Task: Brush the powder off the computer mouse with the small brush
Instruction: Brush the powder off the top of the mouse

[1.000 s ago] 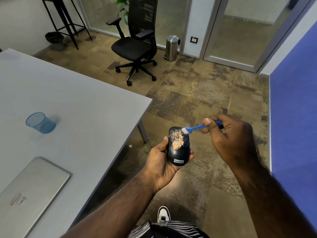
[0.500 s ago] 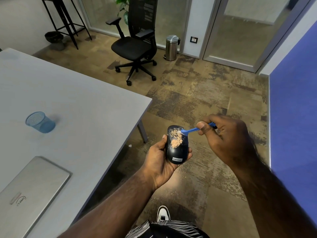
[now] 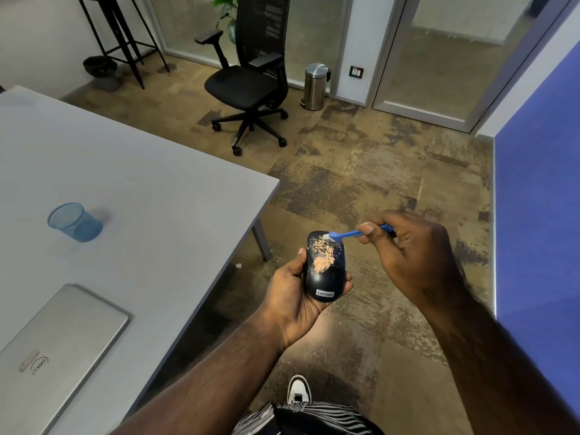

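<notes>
Cradling Lenovo-labelled mouse (image 3: 324, 268) in left hand (image 3: 292, 296), right hand (image 3: 411, 255) pinching brush (image 3: 346, 235)

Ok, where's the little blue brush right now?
In the head view, the small brush is right of centre, pinched in the right hand, its bristles on the far end of the mouse.

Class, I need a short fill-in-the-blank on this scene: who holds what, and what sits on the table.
1. The left hand holds the black ____.
2. The right hand grips a small brush coloured ____.
3. On the table, a blue mesh cup stands beyond a closed ____.

Missing words: mouse; blue; laptop
</notes>
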Tool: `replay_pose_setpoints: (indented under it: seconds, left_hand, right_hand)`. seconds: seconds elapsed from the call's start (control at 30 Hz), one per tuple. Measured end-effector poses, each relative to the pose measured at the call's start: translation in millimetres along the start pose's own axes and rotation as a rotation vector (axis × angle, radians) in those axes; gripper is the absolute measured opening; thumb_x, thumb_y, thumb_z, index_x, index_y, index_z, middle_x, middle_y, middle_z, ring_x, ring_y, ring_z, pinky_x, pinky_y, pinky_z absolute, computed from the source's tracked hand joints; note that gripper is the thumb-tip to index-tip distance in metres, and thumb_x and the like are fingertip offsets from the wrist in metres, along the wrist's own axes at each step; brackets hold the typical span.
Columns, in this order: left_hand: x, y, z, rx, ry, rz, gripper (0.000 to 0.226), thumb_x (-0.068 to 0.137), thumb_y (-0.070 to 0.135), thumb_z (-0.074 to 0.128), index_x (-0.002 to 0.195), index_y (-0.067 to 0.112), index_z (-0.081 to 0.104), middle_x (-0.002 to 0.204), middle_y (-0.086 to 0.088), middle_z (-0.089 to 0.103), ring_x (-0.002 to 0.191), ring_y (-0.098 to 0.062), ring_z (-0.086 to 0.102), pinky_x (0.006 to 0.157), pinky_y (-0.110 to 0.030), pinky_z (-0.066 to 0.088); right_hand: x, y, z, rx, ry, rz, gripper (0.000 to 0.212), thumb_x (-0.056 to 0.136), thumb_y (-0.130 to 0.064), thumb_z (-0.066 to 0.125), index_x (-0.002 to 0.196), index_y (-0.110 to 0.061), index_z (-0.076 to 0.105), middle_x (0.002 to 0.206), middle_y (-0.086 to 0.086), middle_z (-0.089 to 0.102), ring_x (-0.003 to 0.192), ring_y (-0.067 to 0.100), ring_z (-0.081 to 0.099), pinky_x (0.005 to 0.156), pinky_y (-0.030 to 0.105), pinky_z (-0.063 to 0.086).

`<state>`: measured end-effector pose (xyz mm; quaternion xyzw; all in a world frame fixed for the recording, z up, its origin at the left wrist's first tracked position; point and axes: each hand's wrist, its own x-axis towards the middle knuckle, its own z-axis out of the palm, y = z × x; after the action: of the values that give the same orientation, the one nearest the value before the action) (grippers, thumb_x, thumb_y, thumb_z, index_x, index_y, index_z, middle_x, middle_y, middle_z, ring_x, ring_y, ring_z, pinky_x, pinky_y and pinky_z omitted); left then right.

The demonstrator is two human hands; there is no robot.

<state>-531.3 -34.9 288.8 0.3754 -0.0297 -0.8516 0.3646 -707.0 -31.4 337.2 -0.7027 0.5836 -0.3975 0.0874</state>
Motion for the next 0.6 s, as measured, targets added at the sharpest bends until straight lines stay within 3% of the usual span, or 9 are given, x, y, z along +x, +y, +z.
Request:
replay_pose_setpoints:
  seconds: [0.4, 0.6]
  left_hand:
    - [0.3, -0.6, -0.9, 0.02, -0.016, 0.01, 0.055, 0.1, 0.043, 0.034, 0.12, -0.004, 0.057, 0.101, -0.03, 0.064, 0.085, -0.038, 0.063, 0.077, -0.044, 0.058]
    - [0.3, -2.4, -1.1, 0.021, -0.024, 0.01, 0.054, 0.1, 0.042, 0.034, 0.119, -0.003, 0.058, 0.104, -0.029, 0.063, 0.087, -0.038, 0.062, 0.077, -0.044, 0.058]
  right_hand:
    - [3.0, -0.9, -3.6, -0.001, -0.012, -0.004, 0.018, 0.092, -0.025, 0.061, 0.089, -0.014, 0.075, 0.074, -0.007, 0.07, 0.066, 0.01, 0.063, 0.057, 0.025, 0.049]
    - [4.7, -2.7, -4.3, -0.006, -0.041, -0.021, 0.018, 0.092, -0.024, 0.061, 0.086, -0.013, 0.074, 0.072, -0.008, 0.07, 0.065, 0.012, 0.063, 0.057, 0.032, 0.052]
